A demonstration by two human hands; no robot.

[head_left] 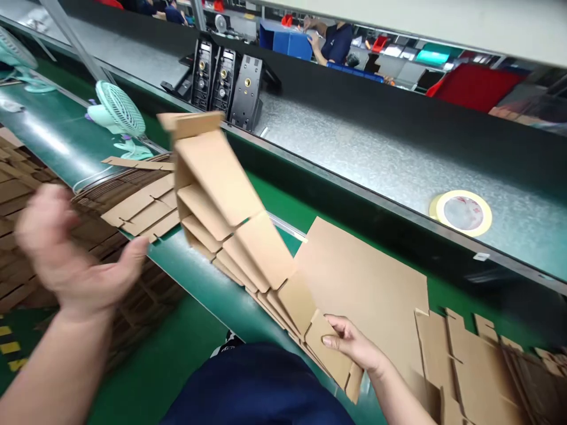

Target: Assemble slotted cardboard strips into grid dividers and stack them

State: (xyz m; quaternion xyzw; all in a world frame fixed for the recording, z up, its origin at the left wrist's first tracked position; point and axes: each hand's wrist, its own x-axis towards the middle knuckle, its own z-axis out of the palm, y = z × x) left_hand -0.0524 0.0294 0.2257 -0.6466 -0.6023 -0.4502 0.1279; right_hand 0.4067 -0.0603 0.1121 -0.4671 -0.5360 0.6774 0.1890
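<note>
A long cardboard divider [266,248], made of slotted strips locked together, stands tilted across the green workbench in front of me. My right hand [349,342] pinches its near right end, thumb on top of the cardboard. Off to the left, my left hand [84,254] is raised with thumb and fingers spread, slightly blurred, holding nothing. Just beyond that hand lies a stack of flat slotted cardboard strips [144,206]. Under the divider's right side rests a flat cardboard sheet [363,271].
More slotted strips [473,360] lie at the right. A tape roll [463,212] sits on the metal conveyor [354,153], along with black plastic parts [225,82]. Mint fans [117,112] stand at the left; piled cardboard dividers [18,236] sit below. A person [336,44] works behind.
</note>
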